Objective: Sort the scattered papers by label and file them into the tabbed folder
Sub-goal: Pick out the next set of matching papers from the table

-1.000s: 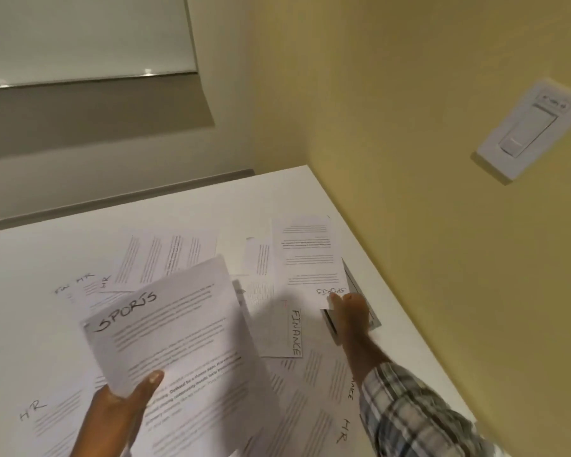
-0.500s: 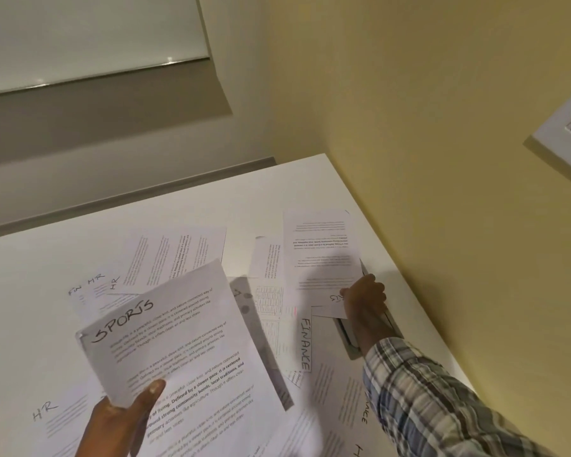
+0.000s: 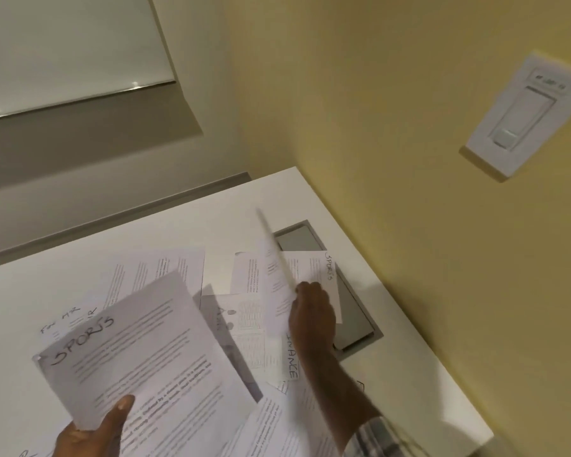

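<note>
My left hand (image 3: 93, 433) holds a small stack of sheets with "SPORTS" handwritten on top (image 3: 139, 351), thumb pressed on the lower edge. My right hand (image 3: 312, 311) pinches a printed sheet (image 3: 274, 252) by its lower end and has it lifted nearly on edge above the table. Under it lies another sheet marked "SPORTS" (image 3: 320, 272). A sheet labelled "FINANCE" (image 3: 290, 364) lies just left of my right wrist. Sheets marked "HR" (image 3: 70, 316) sit at the left. No tabbed folder is visible.
Papers cover much of the white table (image 3: 80, 258), which stands in a corner against a yellow wall. A grey recessed panel (image 3: 353, 311) is set in the tabletop by the wall. A white wall switch (image 3: 524, 113) is at upper right.
My right hand has raised the sheet off the table, tipping it up on edge. That exposed the grey panel and a second "SPORTS" sheet below. The left hand's stack stays put.
</note>
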A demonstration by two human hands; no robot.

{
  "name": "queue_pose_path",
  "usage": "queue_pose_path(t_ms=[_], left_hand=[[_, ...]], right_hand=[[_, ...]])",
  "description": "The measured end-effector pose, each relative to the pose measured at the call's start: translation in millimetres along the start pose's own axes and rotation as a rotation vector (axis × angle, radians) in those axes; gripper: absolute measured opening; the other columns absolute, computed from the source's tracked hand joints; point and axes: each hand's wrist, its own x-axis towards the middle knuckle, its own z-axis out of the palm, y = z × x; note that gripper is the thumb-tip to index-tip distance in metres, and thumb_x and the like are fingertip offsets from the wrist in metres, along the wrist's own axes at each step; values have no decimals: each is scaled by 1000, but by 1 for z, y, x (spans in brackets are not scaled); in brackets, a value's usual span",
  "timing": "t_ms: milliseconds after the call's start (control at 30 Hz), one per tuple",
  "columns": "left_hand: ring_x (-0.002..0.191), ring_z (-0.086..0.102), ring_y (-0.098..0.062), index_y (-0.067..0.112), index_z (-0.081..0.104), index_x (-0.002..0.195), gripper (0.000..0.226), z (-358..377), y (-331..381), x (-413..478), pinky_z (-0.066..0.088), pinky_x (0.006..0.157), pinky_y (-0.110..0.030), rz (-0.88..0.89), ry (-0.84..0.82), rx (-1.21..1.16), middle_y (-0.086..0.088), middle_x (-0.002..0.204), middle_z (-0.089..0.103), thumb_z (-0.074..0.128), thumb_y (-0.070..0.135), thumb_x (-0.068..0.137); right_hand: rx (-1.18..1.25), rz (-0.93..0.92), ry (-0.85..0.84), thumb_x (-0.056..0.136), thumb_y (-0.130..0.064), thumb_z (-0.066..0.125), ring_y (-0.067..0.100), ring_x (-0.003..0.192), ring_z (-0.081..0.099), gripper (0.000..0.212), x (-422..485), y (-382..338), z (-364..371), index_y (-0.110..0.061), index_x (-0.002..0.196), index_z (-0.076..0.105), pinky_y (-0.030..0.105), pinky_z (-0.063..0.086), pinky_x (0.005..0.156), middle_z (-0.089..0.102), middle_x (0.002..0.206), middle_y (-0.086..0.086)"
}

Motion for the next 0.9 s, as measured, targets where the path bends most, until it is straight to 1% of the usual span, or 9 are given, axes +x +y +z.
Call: queue_pose_path(t_ms=[100, 133, 200, 267, 367, 467, 633, 767, 900], left_hand=[[110, 60, -45, -19, 55, 127, 57, -20, 14, -4, 30, 117, -37, -6, 9, -5, -36, 126, 61, 74, 18, 88], [106, 61, -45, -22, 56, 120, 53, -27, 19, 0, 34, 113, -34, -8, 25, 7, -40, 121, 61, 74, 17, 89], [95, 57, -32, -13, 60, 109, 32, -44, 28, 3, 43, 90, -22, 46, 63, 40, -32, 106, 64, 73, 11, 91], [88, 58, -29, -5, 65, 111, 30, -62, 32, 11, 47, 81, -26, 122, 96, 98, -25, 100, 67, 75, 14, 90], [83, 65, -31, 3, 68, 113, 32, -98, 28, 25, 50, 79, -38, 204, 107, 117, -17, 92, 71, 77, 23, 90], [77, 67, -30, 11, 68, 101, 23, -117, 27, 33, 48, 66, -31, 272, 38, 112, -10, 83, 71, 76, 29, 90], [98, 73, -18, 20, 70, 120, 26, -120, 26, 30, 58, 89, -38, 318, -135, 185, 2, 106, 77, 70, 26, 95], [102, 75, -16, 26, 72, 116, 21, -112, 25, 20, 57, 97, -44, 293, -306, 179, 7, 107, 79, 70, 26, 95], [107, 74, -25, 19, 72, 121, 26, -112, 23, 11, 54, 100, -51, 290, -452, 65, -3, 114, 78, 66, 29, 98]], right_hand=[[52, -82, 76, 82, -13, 78, 17, 72, 62, 15, -21, -29, -30, -13, 92, 67, 29, 55, 60, 66, 83, 2], [43, -112, 119, 81, -8, 77, 19, 72, 62, 16, -22, -36, -40, -13, 92, 67, 31, 53, 62, 66, 83, 2], [-1, -181, 196, 77, 0, 73, 22, 73, 63, 20, -17, -48, -64, -13, 92, 69, 35, 50, 66, 67, 83, 3], [-75, -306, 230, 73, 6, 67, 27, 73, 62, 27, -6, -62, -95, -15, 90, 71, 38, 47, 66, 66, 82, 4], [-182, -542, 44, 70, 1, 65, 30, 75, 64, 27, 12, -92, -155, -21, 85, 70, 38, 48, 62, 66, 81, 1], [-297, -655, -225, 82, -6, 63, 26, 84, 65, 24, 16, -137, -212, -26, 92, 71, 39, 51, 69, 68, 89, -3], [-218, -883, -419, 87, -13, 63, 23, 104, 59, 22, -1, -231, -225, -29, 98, 72, 42, 50, 84, 65, 109, -4], [-243, -1043, -549, 91, -19, 66, 25, 120, 54, 14, -25, -299, -184, -28, 100, 73, 46, 50, 94, 60, 130, 0], [-321, -1095, -606, 93, -14, 63, 25, 112, 58, 26, -44, -341, -152, -26, 115, 70, 40, 51, 86, 62, 125, 1]])
